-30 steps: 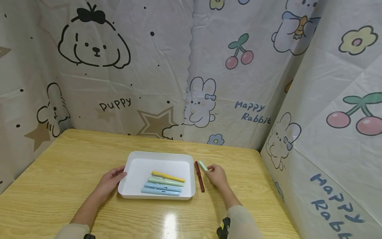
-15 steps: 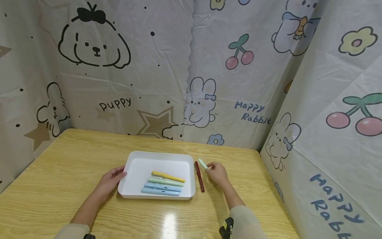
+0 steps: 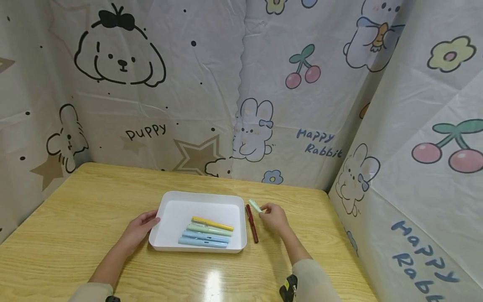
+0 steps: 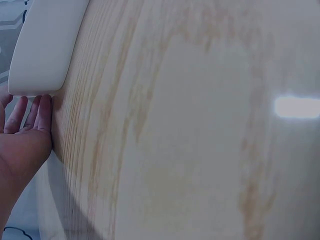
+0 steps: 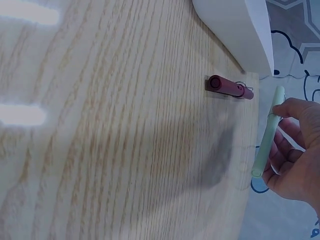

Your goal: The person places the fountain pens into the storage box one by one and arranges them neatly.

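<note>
A white tray (image 3: 170, 243) lies on the wooden table. In the head view my left hand (image 3: 138, 230) grips its left end, thumb at the rim; in the left wrist view the fingers (image 4: 44, 112) reach the tray's underside edge. My right hand (image 3: 275, 219) pinches a pale green pen (image 5: 270, 132) between thumb and fingers, just right of the tray. Below the pen, a dark red pen (image 3: 253, 224) lies on the table beside the tray's right wall. Inside the tray are a yellow pen (image 3: 212, 222), a light green pen (image 3: 209, 230) and two light blue pens (image 3: 203, 242).
The wooden table (image 3: 151, 277) spreads around the tray, its back edge meeting a printed cloth curtain (image 3: 203, 105). More patterned cloth (image 3: 422, 201) hangs along the right side.
My right hand has shifted slightly away from me with the pale green pen, whose far end moved a little left toward the tray. The left hand and tray stay put.
</note>
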Tool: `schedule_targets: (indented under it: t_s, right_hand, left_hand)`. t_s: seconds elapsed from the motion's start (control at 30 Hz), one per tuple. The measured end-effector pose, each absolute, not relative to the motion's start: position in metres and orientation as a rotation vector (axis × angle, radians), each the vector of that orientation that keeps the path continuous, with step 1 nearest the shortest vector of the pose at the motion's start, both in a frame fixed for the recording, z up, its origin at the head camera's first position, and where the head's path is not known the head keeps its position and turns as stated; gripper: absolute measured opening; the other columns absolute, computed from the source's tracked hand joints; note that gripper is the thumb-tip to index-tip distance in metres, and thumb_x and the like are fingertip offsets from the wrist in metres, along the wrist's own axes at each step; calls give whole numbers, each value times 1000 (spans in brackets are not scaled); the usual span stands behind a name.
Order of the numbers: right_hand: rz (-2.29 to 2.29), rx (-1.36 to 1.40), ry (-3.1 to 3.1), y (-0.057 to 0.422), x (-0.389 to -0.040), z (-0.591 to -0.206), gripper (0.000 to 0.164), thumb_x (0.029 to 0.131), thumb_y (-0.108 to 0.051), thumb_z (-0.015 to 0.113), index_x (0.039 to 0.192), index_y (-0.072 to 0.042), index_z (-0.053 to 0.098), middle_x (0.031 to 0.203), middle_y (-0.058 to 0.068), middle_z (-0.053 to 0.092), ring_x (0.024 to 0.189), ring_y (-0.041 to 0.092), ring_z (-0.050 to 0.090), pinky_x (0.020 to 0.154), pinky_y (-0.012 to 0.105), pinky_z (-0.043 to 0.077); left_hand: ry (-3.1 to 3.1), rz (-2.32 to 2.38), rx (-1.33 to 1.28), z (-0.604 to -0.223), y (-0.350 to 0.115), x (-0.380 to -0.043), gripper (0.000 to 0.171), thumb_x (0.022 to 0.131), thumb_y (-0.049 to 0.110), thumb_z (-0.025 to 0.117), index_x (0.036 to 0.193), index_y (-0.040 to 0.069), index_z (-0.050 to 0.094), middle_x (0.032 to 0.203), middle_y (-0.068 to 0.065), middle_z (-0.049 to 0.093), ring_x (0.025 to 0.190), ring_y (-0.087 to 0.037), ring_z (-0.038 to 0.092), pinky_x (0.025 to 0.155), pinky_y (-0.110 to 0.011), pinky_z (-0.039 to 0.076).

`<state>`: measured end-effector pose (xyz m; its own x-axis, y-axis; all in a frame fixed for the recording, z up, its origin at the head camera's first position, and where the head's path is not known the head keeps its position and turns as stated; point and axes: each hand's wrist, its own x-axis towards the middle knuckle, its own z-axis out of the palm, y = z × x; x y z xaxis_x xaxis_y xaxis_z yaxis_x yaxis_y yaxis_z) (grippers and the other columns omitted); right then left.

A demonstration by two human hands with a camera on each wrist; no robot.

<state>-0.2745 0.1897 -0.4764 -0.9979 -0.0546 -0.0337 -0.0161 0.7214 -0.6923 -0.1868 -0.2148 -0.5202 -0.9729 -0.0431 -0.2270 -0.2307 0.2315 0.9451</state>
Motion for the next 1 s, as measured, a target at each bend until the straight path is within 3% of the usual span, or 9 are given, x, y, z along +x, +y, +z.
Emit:
schedule_targets:
  t_s: [1.0]
  right_hand:
    - [-1080, -273, 2850, 168, -275, -462, 20, 84, -12, 65, 102, -5, 68, 80, 7, 60, 63, 13, 48, 51, 22, 40]
  left_hand:
    - [2329, 1849, -270, -520, -215, -187, 63, 98, 35, 46, 145, -2, 26, 146, -25, 33, 135, -35, 33, 109, -43, 35]
